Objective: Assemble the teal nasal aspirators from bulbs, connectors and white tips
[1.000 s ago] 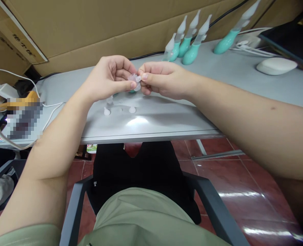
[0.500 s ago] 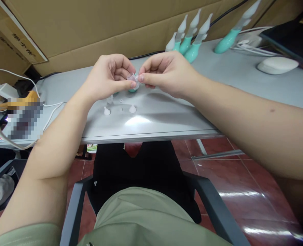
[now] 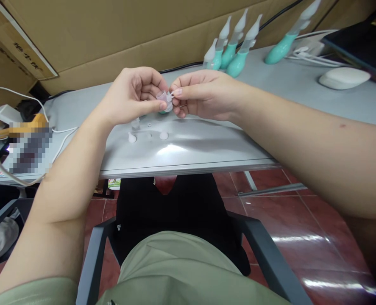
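Translucent cup (image 3: 162, 97) is pinched above the tabletop (image 3: 207, 146) by the left hand (image 3: 133, 95), long axis slanted, mouth upward, contents indiscernible. Its small side tab (image 3: 171, 95) is nipped by the right hand (image 3: 207, 94), fingertips closed.

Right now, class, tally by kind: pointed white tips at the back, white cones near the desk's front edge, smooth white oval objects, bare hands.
Pointed white tips: 5
White cones: 2
Smooth white oval object: 1
Bare hands: 2, left hand and right hand
Total: 10
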`<state>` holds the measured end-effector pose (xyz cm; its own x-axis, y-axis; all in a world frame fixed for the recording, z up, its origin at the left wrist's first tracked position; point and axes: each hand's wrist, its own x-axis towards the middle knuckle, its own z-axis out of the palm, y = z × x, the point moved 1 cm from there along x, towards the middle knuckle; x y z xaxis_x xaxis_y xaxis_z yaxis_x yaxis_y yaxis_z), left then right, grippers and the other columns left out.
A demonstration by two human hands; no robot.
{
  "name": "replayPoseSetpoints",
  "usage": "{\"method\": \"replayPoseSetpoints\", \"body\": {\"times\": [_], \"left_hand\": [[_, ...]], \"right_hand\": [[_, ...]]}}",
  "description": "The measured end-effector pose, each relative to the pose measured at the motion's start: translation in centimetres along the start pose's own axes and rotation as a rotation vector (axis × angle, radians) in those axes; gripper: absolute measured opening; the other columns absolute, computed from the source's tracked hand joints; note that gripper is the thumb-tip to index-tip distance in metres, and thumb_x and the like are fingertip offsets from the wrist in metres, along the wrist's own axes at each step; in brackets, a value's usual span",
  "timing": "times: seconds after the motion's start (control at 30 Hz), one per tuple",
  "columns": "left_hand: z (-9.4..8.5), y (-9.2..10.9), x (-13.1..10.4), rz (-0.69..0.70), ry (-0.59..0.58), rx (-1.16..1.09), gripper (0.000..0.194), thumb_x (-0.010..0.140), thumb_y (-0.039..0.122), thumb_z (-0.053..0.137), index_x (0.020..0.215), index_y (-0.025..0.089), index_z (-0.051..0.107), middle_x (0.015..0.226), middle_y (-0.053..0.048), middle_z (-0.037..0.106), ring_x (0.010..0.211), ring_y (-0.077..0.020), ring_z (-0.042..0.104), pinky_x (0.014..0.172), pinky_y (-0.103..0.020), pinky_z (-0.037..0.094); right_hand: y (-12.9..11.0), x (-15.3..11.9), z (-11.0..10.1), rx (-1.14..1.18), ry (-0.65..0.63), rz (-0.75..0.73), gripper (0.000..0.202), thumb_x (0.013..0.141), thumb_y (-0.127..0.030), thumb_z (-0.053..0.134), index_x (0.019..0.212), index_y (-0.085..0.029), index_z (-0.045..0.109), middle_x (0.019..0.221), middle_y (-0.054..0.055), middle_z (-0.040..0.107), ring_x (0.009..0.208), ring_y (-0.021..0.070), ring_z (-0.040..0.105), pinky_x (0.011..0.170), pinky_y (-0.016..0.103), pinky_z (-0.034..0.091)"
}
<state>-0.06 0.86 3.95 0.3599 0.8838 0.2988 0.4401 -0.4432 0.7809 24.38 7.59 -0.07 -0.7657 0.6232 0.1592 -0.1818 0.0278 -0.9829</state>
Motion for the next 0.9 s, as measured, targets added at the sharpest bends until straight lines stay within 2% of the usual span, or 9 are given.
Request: {"method": "replayPoseSetpoints", "body": {"times": [0.17, 0.27, 0.33, 0.4, 0.5, 0.73, 0.8, 0.9], "left_hand": [[-0.4, -0.2, 0.0, 0.009, -0.005, 0.053, 0.032, 0.085, 0.043, 0.108, 0.102, 0.028, 0.086, 0.104, -0.007, 0.09, 0.105, -0.0287, 0.086, 0.099, -0.052, 0.074], [-0.2, -0.1, -0.2, 0.011, 0.0, 0.108, 0.03, 0.082, 0.037, 0.106, 0.102, 0.024, 0.087, 0.104, -0.009, 0.09, 0.104, -0.0294, 0.087, 0.095, -0.048, 0.072], [0.1, -0.1, -0.3, 0.033, -0.023, 0.182, 0.025, 0.082, 0.035, 0.104, 0.099, 0.024, 0.089, 0.101, -0.008, 0.089, 0.097, -0.0275, 0.084, 0.092, -0.045, 0.07], [0.3, -0.1, -0.2, 0.063, -0.049, 0.262, 0.02, 0.083, 0.034, 0.103, 0.096, 0.025, 0.091, 0.097, -0.006, 0.088, 0.092, -0.0258, 0.08, 0.091, -0.043, 0.067], [0.6, -0.2, 0.0, 0.085, -0.091, 0.367, 0.016, 0.083, 0.031, 0.101, 0.098, 0.025, 0.095, 0.096, -0.005, 0.089, 0.093, -0.0257, 0.079, 0.092, -0.043, 0.063], [0.6, -0.7, 0.4, 0.028, -0.141, 0.484, 0.022, 0.078, 0.031, 0.101, 0.099, 0.029, 0.095, 0.094, -0.002, 0.089, 0.088, -0.0249, 0.074, 0.088, -0.042, 0.058], [0.4, -0.4, 0.3, 0.038, -0.132, 0.47, 0.025, 0.074, 0.031, 0.102, 0.098, 0.031, 0.094, 0.094, -0.003, 0.088, 0.087, -0.0262, 0.072, 0.088, -0.044, 0.058], [-0.1, 0.2, -0.2, 0.091, -0.072, 0.438, 0.032, 0.075, 0.037, 0.102, 0.106, 0.03, 0.095, 0.106, -0.006, 0.091, 0.092, -0.0279, 0.075, 0.089, -0.046, 0.06]], "right_hand": [[-0.4, 0.1, -0.9, -0.074, 0.082, -0.068, 0.045, 0.089, -0.044, 0.111, 0.09, -0.024, 0.071, 0.096, 0.005, 0.075, 0.084, 0.0189, 0.065, 0.074, 0.035, 0.057], [-0.7, -0.1, -2.0, -0.36, 0.105, -0.098, 0.035, 0.088, -0.036, 0.109, 0.084, -0.025, 0.076, 0.088, 0.006, 0.075, 0.079, 0.0192, 0.06, 0.072, 0.038, 0.052], [-0.8, -0.3, -2.4, -0.613, 0.058, -0.09, 0.025, 0.088, -0.025, 0.105, 0.082, -0.024, 0.081, 0.081, 0.006, 0.074, 0.076, 0.0195, 0.058, 0.071, 0.039, 0.048], [-0.7, -0.5, -2.3, -0.754, -0.01, -0.086, 0.017, 0.086, -0.015, 0.096, 0.083, -0.025, 0.083, 0.08, 0.004, 0.075, 0.076, 0.0201, 0.06, 0.07, 0.039, 0.046], [-0.5, -0.6, -1.9, -0.802, -0.068, -0.11, 0.02, 0.083, -0.007, 0.091, 0.086, -0.026, 0.083, 0.083, 0.0, 0.076, 0.08, 0.0201, 0.064, 0.072, 0.037, 0.047], [-0.3, -0.4, -2.2, -0.845, -0.108, -0.107, 0.022, 0.084, -0.005, 0.096, 0.087, -0.024, 0.085, 0.084, -0.001, 0.077, 0.078, 0.0165, 0.063, 0.071, 0.033, 0.044], [-0.6, -0.5, -2.4, -0.878, -0.113, -0.075, 0.021, 0.087, -0.005, 0.097, 0.091, -0.023, 0.086, 0.084, -0.001, 0.078, 0.079, 0.0159, 0.063, 0.072, 0.033, 0.044], [-1.1, -0.7, -2.4, -0.867, -0.074, -0.054, 0.017, 0.095, -0.01, 0.096, 0.093, -0.021, 0.084, 0.082, 0.0, 0.076, 0.079, 0.0151, 0.06, 0.074, 0.033, 0.043]]}}
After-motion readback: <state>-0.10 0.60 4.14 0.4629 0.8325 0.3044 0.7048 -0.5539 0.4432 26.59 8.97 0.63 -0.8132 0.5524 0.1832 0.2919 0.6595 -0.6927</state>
